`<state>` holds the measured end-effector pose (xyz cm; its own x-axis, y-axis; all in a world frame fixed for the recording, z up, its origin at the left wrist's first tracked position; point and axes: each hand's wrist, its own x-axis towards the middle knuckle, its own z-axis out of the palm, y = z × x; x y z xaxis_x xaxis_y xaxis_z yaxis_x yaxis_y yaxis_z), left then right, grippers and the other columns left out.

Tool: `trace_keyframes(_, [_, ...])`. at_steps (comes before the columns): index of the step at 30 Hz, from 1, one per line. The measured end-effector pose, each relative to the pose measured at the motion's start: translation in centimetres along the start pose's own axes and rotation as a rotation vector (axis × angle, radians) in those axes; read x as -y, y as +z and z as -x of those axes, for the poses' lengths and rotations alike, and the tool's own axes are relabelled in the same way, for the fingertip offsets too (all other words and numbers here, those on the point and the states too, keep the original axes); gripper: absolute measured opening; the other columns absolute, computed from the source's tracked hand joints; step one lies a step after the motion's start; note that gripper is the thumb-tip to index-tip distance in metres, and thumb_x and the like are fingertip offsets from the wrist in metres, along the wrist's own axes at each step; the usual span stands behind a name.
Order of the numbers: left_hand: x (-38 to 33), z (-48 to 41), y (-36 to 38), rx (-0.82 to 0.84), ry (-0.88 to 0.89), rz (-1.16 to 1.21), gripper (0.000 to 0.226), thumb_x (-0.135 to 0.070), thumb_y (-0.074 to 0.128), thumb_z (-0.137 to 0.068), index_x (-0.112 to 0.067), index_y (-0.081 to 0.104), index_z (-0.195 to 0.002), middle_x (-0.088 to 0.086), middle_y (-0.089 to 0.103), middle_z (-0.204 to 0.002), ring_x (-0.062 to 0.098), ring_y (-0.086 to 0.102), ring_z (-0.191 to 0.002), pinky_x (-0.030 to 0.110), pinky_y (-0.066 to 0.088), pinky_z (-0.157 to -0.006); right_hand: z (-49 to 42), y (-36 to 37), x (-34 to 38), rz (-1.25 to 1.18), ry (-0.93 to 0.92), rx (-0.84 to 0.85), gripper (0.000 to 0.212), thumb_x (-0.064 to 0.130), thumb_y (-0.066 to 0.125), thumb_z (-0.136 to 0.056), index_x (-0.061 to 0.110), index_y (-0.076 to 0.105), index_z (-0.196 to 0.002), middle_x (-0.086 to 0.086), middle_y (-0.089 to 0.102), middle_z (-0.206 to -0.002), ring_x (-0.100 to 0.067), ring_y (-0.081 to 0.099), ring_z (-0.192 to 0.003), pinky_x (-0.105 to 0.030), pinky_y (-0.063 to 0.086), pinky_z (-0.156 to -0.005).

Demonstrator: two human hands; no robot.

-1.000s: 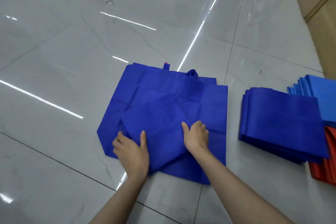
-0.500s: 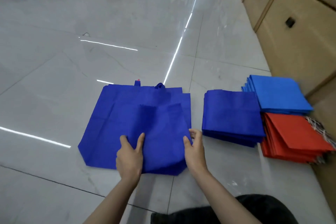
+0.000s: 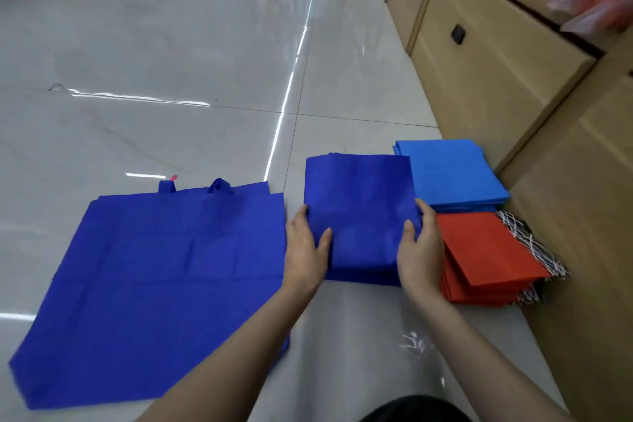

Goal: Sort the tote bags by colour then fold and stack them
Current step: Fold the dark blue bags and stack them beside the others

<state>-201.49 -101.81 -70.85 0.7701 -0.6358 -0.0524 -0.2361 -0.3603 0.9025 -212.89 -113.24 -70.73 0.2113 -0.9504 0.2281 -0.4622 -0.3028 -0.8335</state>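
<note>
Both hands, left hand (image 3: 306,247) and right hand (image 3: 420,247), clamp the folded dark-blue tote bag (image 3: 359,212) at centre frame atop its stack.

the left hand (image 3: 306,248) and right hand (image 3: 419,248) grip the two sides of a folded dark blue bag (image 3: 359,212) that sits on top of the dark blue stack (image 3: 363,279) on the tiled floor (image 3: 171,44). left of it unfolded dark blue bags (image 3: 154,284) lie flat, handles away from the person. right of the stack, a light blue stack (image 3: 448,171) and a red stack (image 3: 486,250) sit beside wooden cabinets (image 3: 496,62).
</note>
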Motion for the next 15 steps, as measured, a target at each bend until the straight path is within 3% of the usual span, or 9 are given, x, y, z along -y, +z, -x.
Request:
trace_keyframes(3, [1.0,-1.5,2.4,0.079,-0.103,-0.129,0.064,-0.021,0.052,-0.094,-0.016,0.017,-0.147,0.009,0.025,-0.144,0.021,0.038,-0.127,0.028,0.032,-0.104,-1.2,0.7,-2.1,0.350,-0.031,0.074,0.052,0.005,0.045,-0.094,0.021,0.038,-0.144,-0.007,0.046,-0.138,-0.028,0.049,-0.115,-0.033,0.039,-0.081])
trace_keyframes(6, [2.0,-2.9,3.9,0.076,-0.182,-0.155,0.071,-0.028,0.055,-0.087,-0.026,0.016,-0.146,0.010,0.022,-0.146,0.030,0.039,-0.126,0.044,0.042,-0.101,-1.8,1.8,-3.4,0.716,-0.235,0.243,0.071,0.001,0.047,-0.086,0.029,0.028,-0.148,-0.004,0.018,-0.157,-0.031,0.031,-0.132,-0.038,0.032,-0.100])
trace_keyframes(9, [2.2,-4.1,4.6,-0.004,-0.232,-0.126,0.065,-0.039,0.051,-0.089,-0.025,0.019,-0.144,0.010,0.033,-0.140,0.030,0.047,-0.118,0.043,0.045,-0.094,-2.5,2.9,-3.9,0.704,-0.115,0.349,0.056,0.015,0.042,-0.095,0.029,0.029,-0.147,-0.002,0.009,-0.159,-0.031,0.023,-0.138,-0.041,0.028,-0.108])
trace_keyframes(12, [2.6,-4.6,4.7,0.006,-0.292,-0.120,0.069,-0.050,0.049,-0.091,-0.018,0.020,-0.144,0.008,0.044,-0.137,0.029,0.051,-0.115,0.040,0.043,-0.090,-2.6,3.5,-4.3,0.516,0.144,0.290,0.046,0.036,0.034,-0.099,0.029,0.028,-0.145,-0.008,0.023,-0.153,-0.034,0.043,-0.123,-0.042,0.041,-0.092])
trace_keyframes(15, [2.9,-5.0,4.2,0.067,-0.341,-0.049,0.057,-0.049,0.053,-0.089,-0.014,0.038,-0.131,0.007,0.054,-0.123,0.024,0.054,-0.100,0.039,0.048,-0.087,-2.7,3.4,-4.7,0.441,0.187,0.329,0.049,0.043,0.034,-0.099,0.032,0.026,-0.146,-0.007,0.030,-0.149,-0.032,0.050,-0.115,-0.039,0.041,-0.087])
